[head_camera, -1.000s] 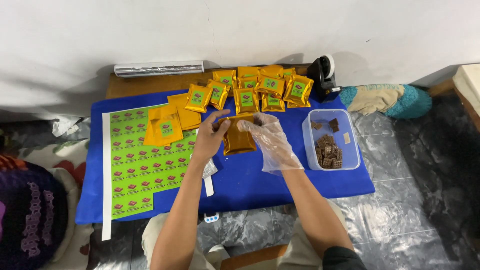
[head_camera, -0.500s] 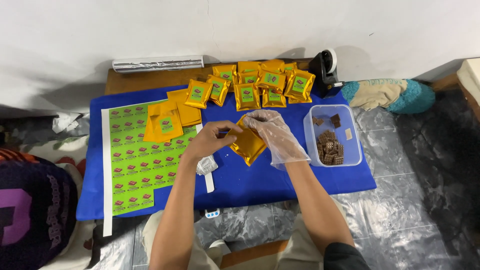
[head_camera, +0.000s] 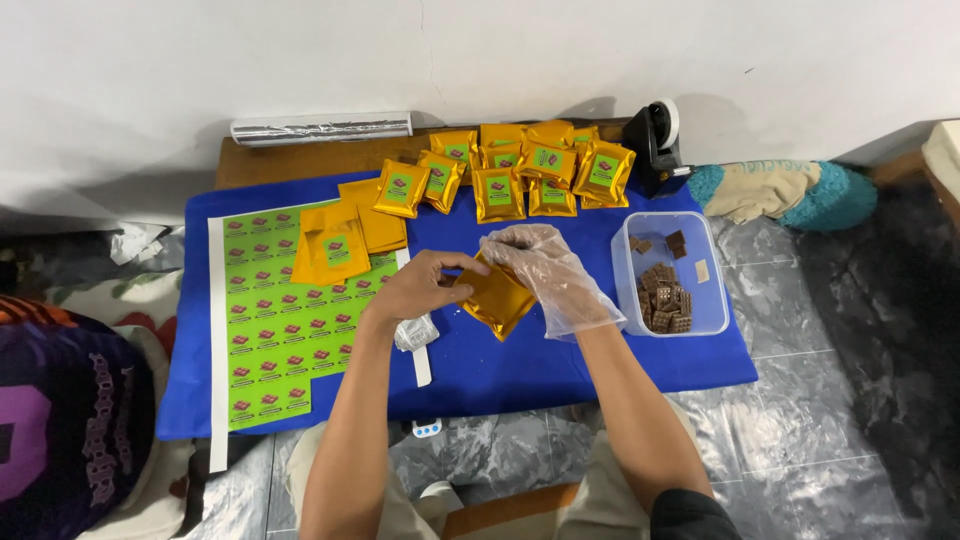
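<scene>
Now the gold pouch (head_camera: 497, 297) sits lower and tilted, over bare blue cloth (head_camera: 560, 370), where 1 s ago it was upright nearer the stack. My left hand (head_camera: 418, 290) pinches its top corner; my gloved right hand (head_camera: 545, 275) clasps its right edge. Judged: mouth being worked, near the tub (head_camera: 715, 325).

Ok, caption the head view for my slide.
Left hand and gloved right hand hold a gold pouch over the blue mat.
</scene>
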